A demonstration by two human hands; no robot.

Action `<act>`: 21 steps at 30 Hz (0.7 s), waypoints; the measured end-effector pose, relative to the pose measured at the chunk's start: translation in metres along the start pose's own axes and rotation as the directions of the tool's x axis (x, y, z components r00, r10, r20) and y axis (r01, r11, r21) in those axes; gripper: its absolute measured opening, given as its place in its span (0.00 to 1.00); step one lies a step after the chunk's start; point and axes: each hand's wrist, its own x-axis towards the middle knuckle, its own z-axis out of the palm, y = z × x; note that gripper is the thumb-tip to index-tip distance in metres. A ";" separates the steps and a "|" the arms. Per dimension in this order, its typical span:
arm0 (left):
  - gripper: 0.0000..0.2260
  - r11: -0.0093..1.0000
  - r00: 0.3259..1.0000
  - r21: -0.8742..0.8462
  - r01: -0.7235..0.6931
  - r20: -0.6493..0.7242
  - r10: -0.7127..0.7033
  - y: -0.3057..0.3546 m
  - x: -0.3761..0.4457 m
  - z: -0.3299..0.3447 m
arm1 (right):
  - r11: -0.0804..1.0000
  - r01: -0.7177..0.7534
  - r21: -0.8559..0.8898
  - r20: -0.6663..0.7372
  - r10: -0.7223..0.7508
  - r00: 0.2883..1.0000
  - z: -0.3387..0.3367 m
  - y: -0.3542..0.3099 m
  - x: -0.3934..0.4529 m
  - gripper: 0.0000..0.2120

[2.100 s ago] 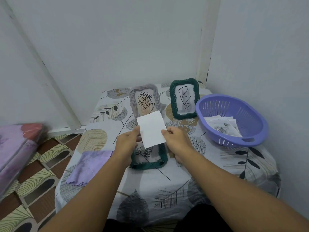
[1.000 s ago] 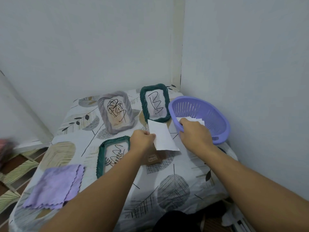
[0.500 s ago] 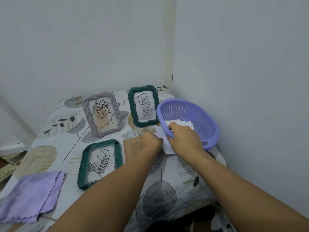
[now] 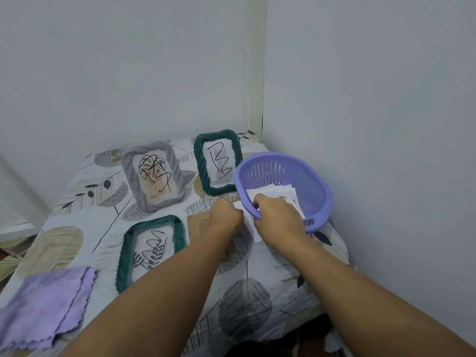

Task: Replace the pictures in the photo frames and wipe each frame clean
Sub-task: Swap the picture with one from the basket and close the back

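My right hand (image 4: 279,219) reached over the near rim of the purple basket (image 4: 319,199), its fingers curled down onto the loose paper pictures (image 4: 273,193) lying inside; I could not tell whether it had pinched one. My left hand (image 4: 226,216) sat just beside it, fingers curled round the edge of a white sheet (image 4: 251,228) that showed between the two hands, outside the basket. Under my left wrist lay a brown backing board (image 4: 198,224) on the desk (image 4: 257,266). Left of that hand the flat green frame (image 4: 152,248) lay face up with a scribbled picture in it. Beyond my hands stood the grey frame (image 4: 153,176) and the upright green frame (image 4: 219,162). The purple cloth (image 4: 43,307) lay well apart, far to my left.
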 end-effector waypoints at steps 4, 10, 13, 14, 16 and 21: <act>0.11 0.974 0.998 -0.223 -0.032 -0.052 0.021 -0.002 0.007 -0.014 | 0.997 -0.025 0.068 0.084 0.019 0.996 -0.004 0.001 0.006 0.12; 0.18 0.908 0.999 -0.420 0.002 0.034 0.014 0.016 0.002 -0.023 | 0.922 -0.138 0.363 0.124 0.099 0.987 -0.032 0.007 0.020 0.15; 0.17 0.898 1.000 -0.439 -0.010 0.022 0.022 0.023 0.002 -0.023 | 0.935 -0.195 0.296 0.111 0.170 0.979 -0.036 0.027 0.033 0.14; 0.16 0.906 0.999 -0.422 -0.020 0.020 0.032 0.024 0.002 -0.024 | 0.947 -0.207 0.246 0.122 0.182 0.976 -0.035 0.033 0.037 0.14; 0.16 0.919 0.998 -0.394 -0.022 0.039 0.041 0.026 0.003 -0.025 | 0.967 -0.221 0.131 0.147 0.201 0.968 -0.032 0.044 0.045 0.13; 0.17 0.936 0.997 -0.353 -0.009 0.064 0.034 0.030 0.003 -0.030 | 0.973 -0.218 -0.072 0.239 0.229 0.944 -0.028 0.057 0.059 0.13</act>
